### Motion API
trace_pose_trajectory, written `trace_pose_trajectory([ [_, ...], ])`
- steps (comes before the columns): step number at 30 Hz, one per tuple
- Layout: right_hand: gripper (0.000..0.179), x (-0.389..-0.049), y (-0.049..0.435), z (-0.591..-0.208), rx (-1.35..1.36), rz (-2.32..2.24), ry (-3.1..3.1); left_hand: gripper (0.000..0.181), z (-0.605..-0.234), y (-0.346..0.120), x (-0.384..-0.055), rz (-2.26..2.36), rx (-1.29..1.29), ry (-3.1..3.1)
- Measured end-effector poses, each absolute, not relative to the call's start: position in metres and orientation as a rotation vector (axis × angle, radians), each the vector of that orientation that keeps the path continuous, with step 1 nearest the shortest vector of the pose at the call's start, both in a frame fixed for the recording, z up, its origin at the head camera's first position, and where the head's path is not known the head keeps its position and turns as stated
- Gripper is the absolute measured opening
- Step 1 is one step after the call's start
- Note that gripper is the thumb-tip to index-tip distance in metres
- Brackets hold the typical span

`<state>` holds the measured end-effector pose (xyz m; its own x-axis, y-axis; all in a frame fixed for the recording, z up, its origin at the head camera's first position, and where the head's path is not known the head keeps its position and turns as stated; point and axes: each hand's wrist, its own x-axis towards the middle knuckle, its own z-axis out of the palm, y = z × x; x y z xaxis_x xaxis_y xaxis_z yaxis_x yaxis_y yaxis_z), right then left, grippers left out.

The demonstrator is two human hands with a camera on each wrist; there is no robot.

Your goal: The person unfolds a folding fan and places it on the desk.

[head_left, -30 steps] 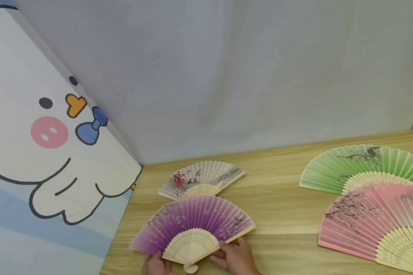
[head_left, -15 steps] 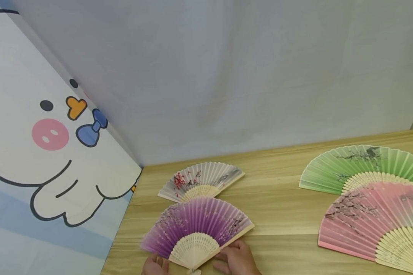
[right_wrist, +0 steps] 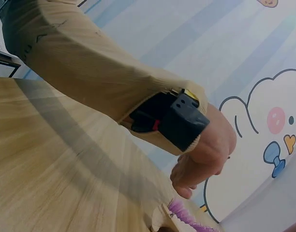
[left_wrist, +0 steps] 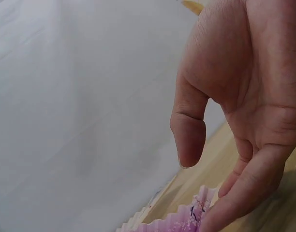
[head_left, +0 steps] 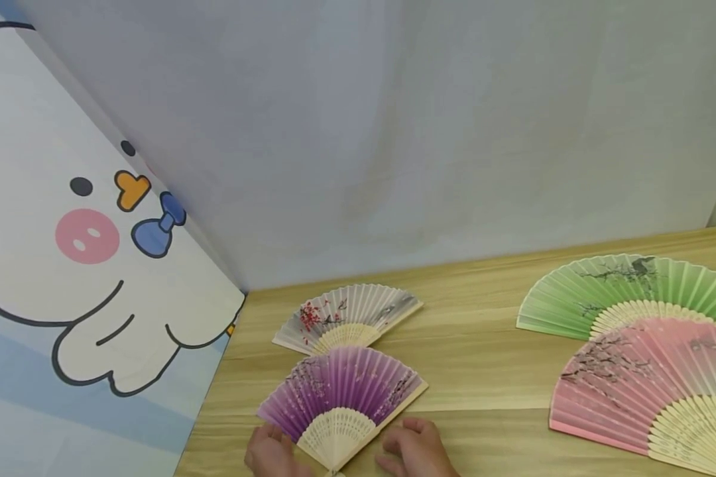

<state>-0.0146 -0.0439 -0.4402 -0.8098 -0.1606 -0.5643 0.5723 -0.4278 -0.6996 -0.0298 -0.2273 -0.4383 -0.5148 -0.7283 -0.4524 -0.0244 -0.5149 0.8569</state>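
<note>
A purple folding fan (head_left: 346,391) with a blossom print lies spread on the wooden table, its pivot toward the person. At its left edge is my left hand (head_left: 274,454), fingers bent down over the pleats in the head view. The left wrist view has this hand's thumb (left_wrist: 190,140) hanging free, with the fingertips at the purple pleats (left_wrist: 186,220). To the right of the fan my right hand (head_left: 417,447) is held with loosely bent fingers, close beside the pale outer rib. Just behind lies a smaller-looking white fan (head_left: 346,318) with red blossoms, slightly overlapped by the purple one.
A green fan (head_left: 573,305) and a pink fan (head_left: 608,397) lie spread and overlapping on the right. A pale backdrop (head_left: 453,132) rises behind the table (head_left: 483,377); a cartoon-printed panel (head_left: 24,252) stands at left. The right wrist view shows a tan sleeve (right_wrist: 114,77).
The purple fan has narrowed, its left edge moving right and its right edge drawing inward. The left hand has shifted slightly right along with it; the right hand's fingers have come off the outer rib.
</note>
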Motion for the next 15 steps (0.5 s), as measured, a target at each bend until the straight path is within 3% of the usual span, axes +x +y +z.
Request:
trace_pose_trajectory([
  [2,0.063,-0.015,-0.042,-0.437,0.588,-2.268,1.33,0.064,-0.426,-0.218,-0.035,-2.078,1.157,-1.191],
  [9,0.05,-0.022,-0.032,-0.427,0.531,-2.326,1.339,0.048,-0.412,-0.203,-0.055,-2.021,1.099,-1.225],
  [15,0.036,-0.033,-0.02,-0.42,0.478,-2.397,1.392,0.057,-0.405,-0.193,-0.066,-2.095,1.012,-1.243],
])
